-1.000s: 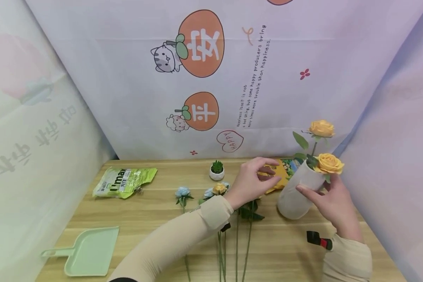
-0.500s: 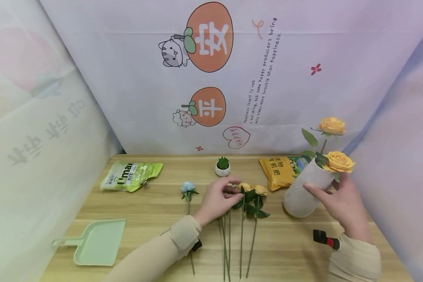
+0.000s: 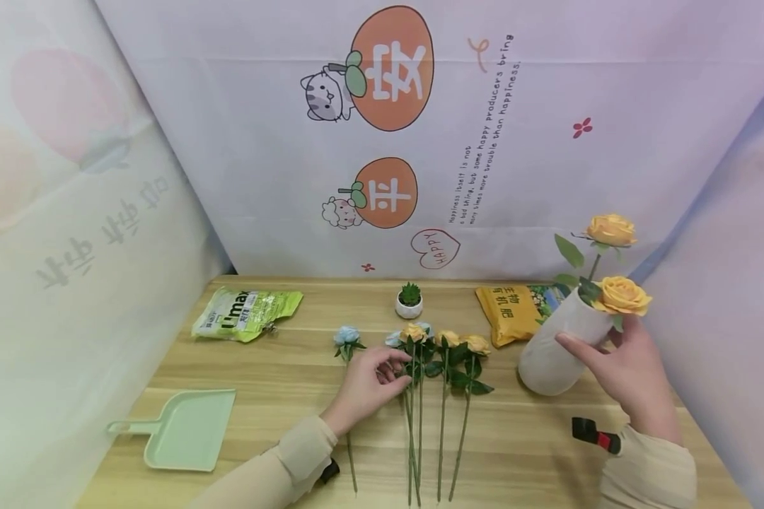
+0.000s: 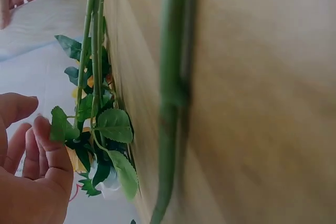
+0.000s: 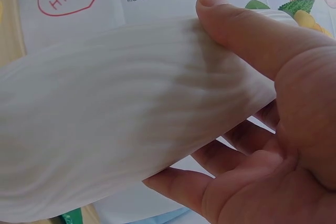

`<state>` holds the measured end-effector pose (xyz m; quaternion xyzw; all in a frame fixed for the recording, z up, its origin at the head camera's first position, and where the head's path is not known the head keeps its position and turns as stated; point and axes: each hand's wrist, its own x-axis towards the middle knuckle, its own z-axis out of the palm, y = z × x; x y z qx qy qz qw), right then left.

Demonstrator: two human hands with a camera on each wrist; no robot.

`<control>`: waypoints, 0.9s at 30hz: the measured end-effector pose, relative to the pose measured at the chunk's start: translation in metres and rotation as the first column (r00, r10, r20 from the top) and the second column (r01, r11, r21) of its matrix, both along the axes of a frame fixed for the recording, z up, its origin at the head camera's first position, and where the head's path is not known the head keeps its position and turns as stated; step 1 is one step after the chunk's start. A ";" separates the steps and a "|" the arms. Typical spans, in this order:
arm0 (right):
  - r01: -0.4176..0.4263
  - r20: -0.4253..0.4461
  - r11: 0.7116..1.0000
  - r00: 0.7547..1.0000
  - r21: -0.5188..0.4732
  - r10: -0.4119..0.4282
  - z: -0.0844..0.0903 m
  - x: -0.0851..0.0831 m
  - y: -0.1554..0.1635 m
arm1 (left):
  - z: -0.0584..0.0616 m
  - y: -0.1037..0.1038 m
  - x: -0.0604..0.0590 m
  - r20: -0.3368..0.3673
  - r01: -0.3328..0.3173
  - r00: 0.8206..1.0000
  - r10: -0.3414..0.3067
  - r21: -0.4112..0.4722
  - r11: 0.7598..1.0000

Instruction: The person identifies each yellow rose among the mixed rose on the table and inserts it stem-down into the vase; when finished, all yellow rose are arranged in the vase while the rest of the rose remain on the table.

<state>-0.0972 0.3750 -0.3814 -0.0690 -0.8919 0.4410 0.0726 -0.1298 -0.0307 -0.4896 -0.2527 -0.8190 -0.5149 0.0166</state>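
Two yellow roses [image 3: 614,263] in tilted vase [image 3: 557,346] | dustpan [image 3: 187,440] left | fertilizer bag [image 3: 506,313] behind

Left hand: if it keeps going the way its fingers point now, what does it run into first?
The left hand points right, toward the stems lying on the table. It would most likely meet the nearest yellow rose's stem and leaves first; its fingertips look almost on a leaf already, though depth is unclear.

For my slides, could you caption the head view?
Right hand holds a tilted white vase; left hand touches flower stems on the table.
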 end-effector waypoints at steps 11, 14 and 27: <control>-0.007 -0.018 1.000 1.000 0.005 0.007 0.001 0.000 0.002 | -0.004 0.002 0.007 0.193 0.174 0.972 -0.138 -0.187 0.967; -0.005 -0.013 1.000 1.000 0.003 0.005 0.001 0.000 0.001 | -0.004 0.003 0.009 0.208 0.190 0.967 -0.149 -0.197 0.962; -0.008 -0.013 1.000 1.000 0.003 0.008 0.000 0.002 0.001 | -0.008 0.006 0.013 0.245 0.167 0.963 -0.110 -0.229 0.959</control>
